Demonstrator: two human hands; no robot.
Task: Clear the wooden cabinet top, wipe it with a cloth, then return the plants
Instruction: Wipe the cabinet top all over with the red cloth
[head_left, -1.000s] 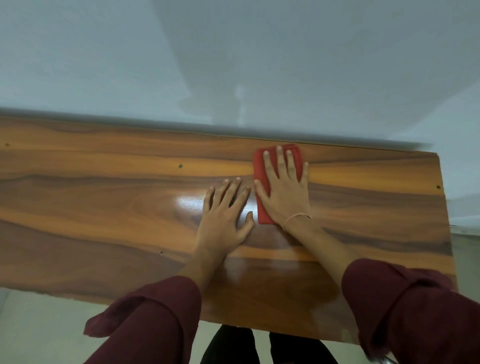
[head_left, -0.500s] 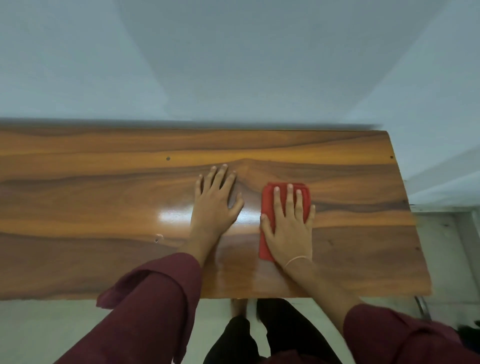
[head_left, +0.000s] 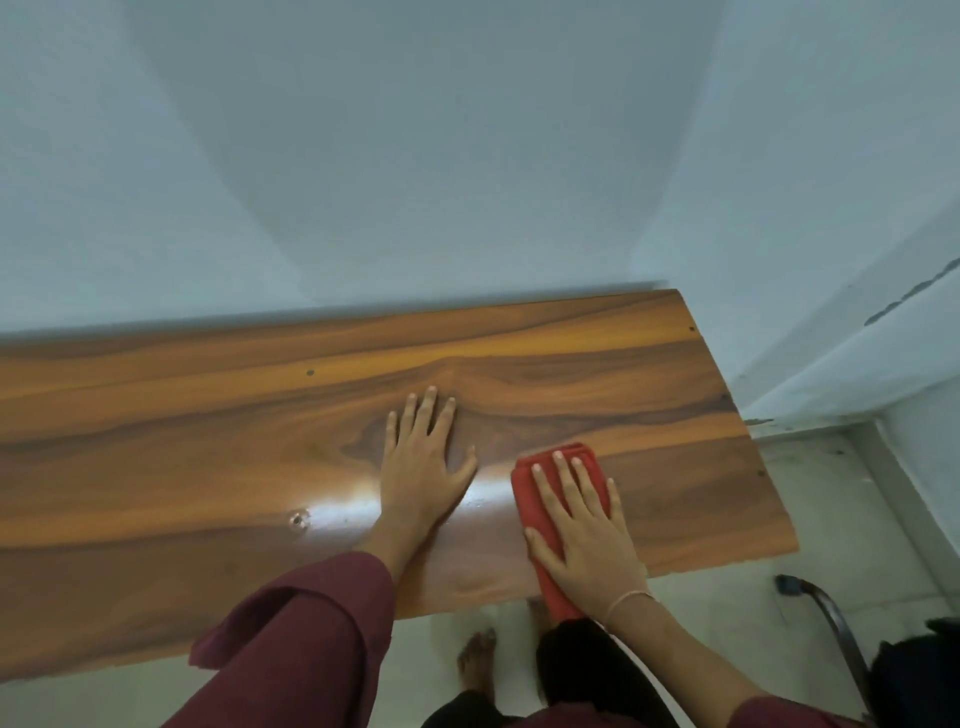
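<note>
Wooden cabinet top (head_left: 182, 441): long glossy board with orange-brown, dark-streaked grain. Back edge runs along the pale wall; right end stops near the room corner. Bright glare patch near the front, centre.

On the surface:
- Red cloth (head_left: 523, 496), folded into a narrow strip, at the front right. Its near end overhangs the front edge.
- Right hand (head_left: 582, 540), palm down on the cloth, fingers straight and pointing toward the wall.
- Left hand (head_left: 421, 467), flat on bare wood just left of the cloth, fingers spread, not touching it.
- Small round metal fitting (head_left: 298, 518) set in the wood, left of the glare.
- A few small dark dots in the board, one at (head_left: 310, 372).
</note>
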